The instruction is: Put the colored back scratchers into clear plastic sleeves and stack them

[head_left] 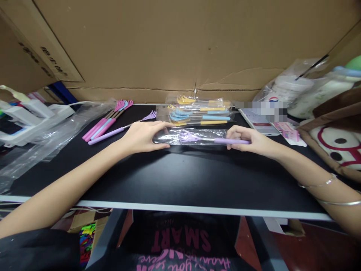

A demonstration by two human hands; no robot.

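A black shirt (pixel 180 241) with pink lettering fills the bottom centre. Mid-frame, the right hand (pixel 244 139) grips the handle of a purple scratcher (pixel 218 140), its clawed head inside a shiny clear bag (pixel 172 138). The left hand (pixel 145 136), thumb and fingers parted, holds the bag's left end. On the black worktop (pixel 180 177), bagged scratchers (pixel 216 117) crowd just behind; loose scratchers (pixel 104 128) lie left, a phone (pixel 262 126) right.

Behind the desk (pixel 186 180), brown cardboard (pixel 169 45) with dark printing at upper left. At left, a white power strip (pixel 61 111) holding chargers (pixel 42 108). At right, a phone (pixel 262 127) lying flat, a pink-and-white card (pixel 291 136) beside it, a bagged white cup (pixel 293 88), a brown bag (pixel 324 122) with a cartoon design. Below, at left, an open carton (pixel 99 233) of bright pieces (pixel 87 238).
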